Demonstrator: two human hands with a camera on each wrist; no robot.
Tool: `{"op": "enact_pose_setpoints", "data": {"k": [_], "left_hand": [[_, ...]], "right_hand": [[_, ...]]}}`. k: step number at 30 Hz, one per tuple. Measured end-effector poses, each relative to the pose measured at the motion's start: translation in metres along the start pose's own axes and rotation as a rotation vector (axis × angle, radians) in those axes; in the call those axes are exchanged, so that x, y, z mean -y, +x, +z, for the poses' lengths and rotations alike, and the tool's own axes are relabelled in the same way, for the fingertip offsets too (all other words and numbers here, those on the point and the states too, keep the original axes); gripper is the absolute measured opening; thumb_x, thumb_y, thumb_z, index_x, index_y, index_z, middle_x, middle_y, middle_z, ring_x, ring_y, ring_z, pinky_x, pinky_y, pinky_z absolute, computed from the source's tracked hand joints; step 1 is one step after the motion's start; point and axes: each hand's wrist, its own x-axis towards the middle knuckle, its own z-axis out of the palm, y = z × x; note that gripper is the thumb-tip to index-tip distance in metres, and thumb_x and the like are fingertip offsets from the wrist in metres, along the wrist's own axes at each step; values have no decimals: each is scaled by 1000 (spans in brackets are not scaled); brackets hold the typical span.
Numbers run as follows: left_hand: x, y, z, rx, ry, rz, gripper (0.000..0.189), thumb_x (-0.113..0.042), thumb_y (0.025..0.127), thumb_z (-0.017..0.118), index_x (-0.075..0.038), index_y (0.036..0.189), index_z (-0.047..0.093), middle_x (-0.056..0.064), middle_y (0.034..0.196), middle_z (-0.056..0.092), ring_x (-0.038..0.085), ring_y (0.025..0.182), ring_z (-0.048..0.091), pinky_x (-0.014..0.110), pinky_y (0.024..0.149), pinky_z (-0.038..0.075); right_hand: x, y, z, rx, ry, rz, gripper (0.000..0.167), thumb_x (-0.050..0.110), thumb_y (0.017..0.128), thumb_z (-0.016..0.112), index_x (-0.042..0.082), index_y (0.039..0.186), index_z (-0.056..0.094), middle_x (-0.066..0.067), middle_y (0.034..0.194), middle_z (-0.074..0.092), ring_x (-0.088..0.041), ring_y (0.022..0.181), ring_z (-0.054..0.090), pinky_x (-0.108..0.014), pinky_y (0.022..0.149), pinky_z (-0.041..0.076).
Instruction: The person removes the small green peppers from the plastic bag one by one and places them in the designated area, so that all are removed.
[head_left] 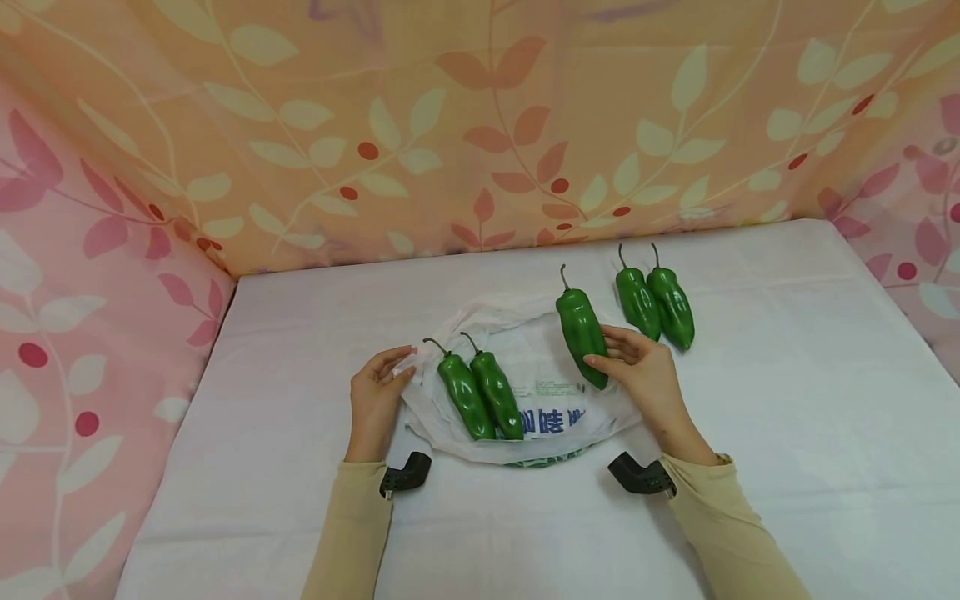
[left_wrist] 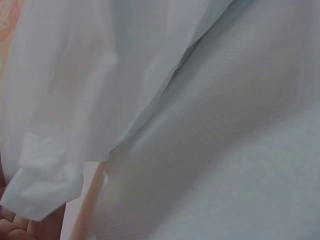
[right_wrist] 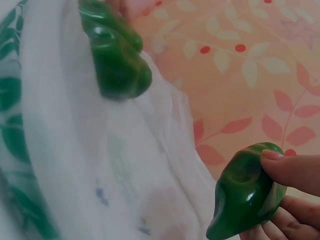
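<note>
A white plastic bag (head_left: 555, 350) with blue and green print lies spread open on the table. Two green peppers (head_left: 467, 395) rest side by side on its left part, stems pointing away from me. My left hand (head_left: 378, 387) pinches the bag's left edge between thumb and fingers; the left wrist view shows the crumpled bag edge (left_wrist: 47, 185) at the fingers. Over the bag's right side, my right hand (head_left: 641, 367) holds another green pepper (head_left: 581, 333) between thumb and fingers, its stem up. That held pepper (right_wrist: 250, 190) also shows in the right wrist view.
Two more green peppers (head_left: 671, 307) lie together at the back right, just past my right hand. A white cloth covers the table (head_left: 795, 400). Floral fabric (head_left: 525, 125) hangs behind it and at both sides. Black wrist cameras (head_left: 641, 475) jut inward from the sleeves.
</note>
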Motion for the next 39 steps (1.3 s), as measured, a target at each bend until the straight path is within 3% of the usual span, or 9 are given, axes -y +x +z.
{"op": "enact_pose_setpoints", "data": {"k": [7,17,26,39], "left_hand": [[-1,0,0,-5,-11,-6,29,4,85,65,-4,113,65,9,114,66,13,111,58,16,88,47],[-1,-1,-1,-1,-24,-6,30,5,85,65,-2,114,65,11,115,65,13,110,59,17,88,48],[0,0,0,5,-65,-17,30,7,85,64,0,114,64,14,116,64,18,109,59,19,87,49],[-1,-1,0,7,-51,-15,29,6,85,64,-1,113,64,12,115,65,15,109,59,19,87,49]], "right_hand": [[2,5,-13,-73,-50,13,53,16,81,76,-2,127,56,-15,111,63,-1,90,59,-12,74,49],[0,11,-36,-176,-2,28,54,11,82,75,-5,129,53,14,96,62,2,89,59,-10,74,49],[-5,16,-57,-259,1,78,58,13,81,75,-4,132,51,14,97,61,2,91,58,-9,77,47],[-12,35,-92,-399,118,139,56,8,77,78,0,129,56,15,89,63,-1,88,58,-6,70,46]]}}
